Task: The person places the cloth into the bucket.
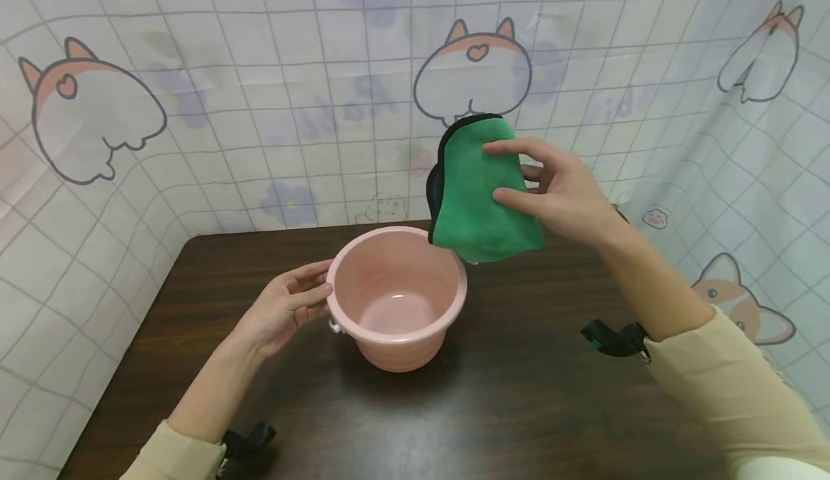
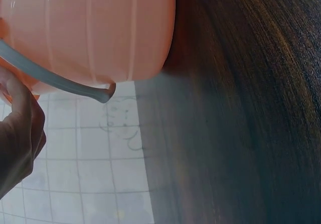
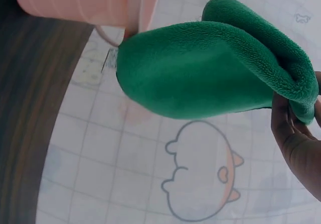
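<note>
A pink bucket [image 1: 395, 354] stands upright on the dark wooden table, its inside bare. My left hand [image 1: 282, 307] holds the bucket's rim at its left side, thumb against the edge. In the left wrist view the bucket's pale handle [image 2: 55, 78] hangs down along the wall beside that hand [image 2: 20, 128]. Higher up, to the right of the bucket, my right hand [image 1: 551, 184] pinches a folded green towel [image 1: 483, 199] with black edging. The towel [image 3: 195, 78] hangs in the air, its lower left corner just beyond the bucket's rim in the head view.
Dark wooden tabletop [image 1: 532, 393] spreads in front of and to both sides of the bucket. A white gridded wall covering [image 1: 363, 127] with cartoon corgis rises behind the table and at both sides. Black wrist straps [image 1: 616, 339] sit near the sleeves.
</note>
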Demonstrator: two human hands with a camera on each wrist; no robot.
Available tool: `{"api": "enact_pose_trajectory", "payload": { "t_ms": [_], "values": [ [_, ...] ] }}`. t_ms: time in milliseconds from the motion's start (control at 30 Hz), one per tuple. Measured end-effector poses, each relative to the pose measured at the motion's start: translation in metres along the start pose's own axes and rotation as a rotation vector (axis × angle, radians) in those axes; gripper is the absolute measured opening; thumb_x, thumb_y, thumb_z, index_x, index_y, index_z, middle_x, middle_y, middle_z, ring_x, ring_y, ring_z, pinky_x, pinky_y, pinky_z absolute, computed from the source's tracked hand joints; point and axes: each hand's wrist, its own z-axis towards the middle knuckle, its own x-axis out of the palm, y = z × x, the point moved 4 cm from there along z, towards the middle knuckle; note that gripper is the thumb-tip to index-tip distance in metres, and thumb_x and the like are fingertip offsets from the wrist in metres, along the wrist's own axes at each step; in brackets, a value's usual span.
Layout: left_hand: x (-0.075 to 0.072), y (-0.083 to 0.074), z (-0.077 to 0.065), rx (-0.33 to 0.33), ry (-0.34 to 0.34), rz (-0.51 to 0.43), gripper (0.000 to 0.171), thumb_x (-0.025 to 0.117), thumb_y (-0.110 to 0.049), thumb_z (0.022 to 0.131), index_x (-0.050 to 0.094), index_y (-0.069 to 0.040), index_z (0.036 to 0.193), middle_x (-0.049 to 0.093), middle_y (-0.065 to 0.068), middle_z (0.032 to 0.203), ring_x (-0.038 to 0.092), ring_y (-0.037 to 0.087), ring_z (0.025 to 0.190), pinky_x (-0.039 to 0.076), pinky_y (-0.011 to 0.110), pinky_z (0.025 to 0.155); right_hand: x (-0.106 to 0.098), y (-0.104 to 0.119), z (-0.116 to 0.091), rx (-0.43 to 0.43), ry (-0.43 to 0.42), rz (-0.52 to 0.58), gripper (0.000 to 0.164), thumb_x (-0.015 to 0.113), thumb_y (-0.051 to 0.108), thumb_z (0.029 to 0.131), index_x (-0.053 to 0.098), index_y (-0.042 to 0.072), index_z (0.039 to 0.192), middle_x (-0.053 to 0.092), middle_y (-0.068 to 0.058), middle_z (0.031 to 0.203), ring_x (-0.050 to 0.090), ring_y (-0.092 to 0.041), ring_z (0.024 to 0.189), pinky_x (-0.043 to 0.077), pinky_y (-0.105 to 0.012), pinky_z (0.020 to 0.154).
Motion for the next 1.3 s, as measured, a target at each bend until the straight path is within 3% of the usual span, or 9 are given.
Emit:
{"api": "enact_pose_trajectory", "payload": {
  "t_ms": [100, 400, 833, 1033, 1300],
  "values": [
    [0.0, 0.0, 0.0, 0.001, 0.004, 0.0, 0.058, 0.061, 0.002, 0.102, 0.035, 0.011, 0.152, 0.058, 0.011, 0.126, 0.066, 0.013, 0.096, 0.058, 0.028, 0.084, 0.006, 0.004, 0.003, -0.046, 0.01, 0.018, 0.049, 0.07, -0.005, 0.094, 0.06, 0.005, 0.14, 0.048, -0.011, 0.147, 0.066, -0.029, 0.114, 0.061, -0.036, 0.078],
    [0.0, 0.0, 0.0, -0.003, 0.013, -0.012, 0.057, 0.06, 0.002, 0.102, 0.034, 0.01, 0.152, 0.057, 0.012, 0.126, 0.064, 0.012, 0.095, 0.058, 0.027, 0.082, 0.026, 0.008, 0.011, -0.055, 0.048, 0.059, 0.05, 0.072, -0.005, 0.093, 0.061, 0.006, 0.14, 0.049, -0.01, 0.145, 0.066, -0.033, 0.112, 0.062, -0.042, 0.078],
    [0.0, 0.0, 0.0, -0.012, 0.007, -0.003, 0.057, 0.06, 0.001, 0.102, 0.035, 0.009, 0.152, 0.057, 0.011, 0.125, 0.065, 0.013, 0.094, 0.058, 0.027, 0.083, 0.051, 0.023, 0.018, -0.148, 0.118, 0.139, 0.051, 0.073, -0.007, 0.091, 0.06, 0.002, 0.139, 0.05, -0.011, 0.145, 0.065, -0.037, 0.113, 0.061, -0.048, 0.081],
    [0.0, 0.0, 0.0, -0.015, -0.001, 0.015, 0.057, 0.06, 0.0, 0.102, 0.034, 0.01, 0.153, 0.056, 0.011, 0.126, 0.065, 0.013, 0.095, 0.058, 0.029, 0.086, 0.065, 0.024, 0.02, -0.14, 0.166, 0.183, 0.052, 0.074, -0.006, 0.091, 0.06, 0.003, 0.14, 0.05, -0.011, 0.145, 0.064, -0.036, 0.115, 0.06, -0.05, 0.083],
    [0.0, 0.0, 0.0, -0.018, -0.003, 0.02, 0.059, 0.061, -0.001, 0.102, 0.033, 0.009, 0.153, 0.054, 0.015, 0.13, 0.065, 0.015, 0.098, 0.058, 0.029, 0.086, 0.079, 0.008, 0.017, -0.106, 0.212, 0.22, 0.052, 0.072, -0.006, 0.092, 0.058, 0.003, 0.141, 0.048, -0.009, 0.15, 0.064, -0.036, 0.118, 0.06, -0.051, 0.083]
  ]
}}
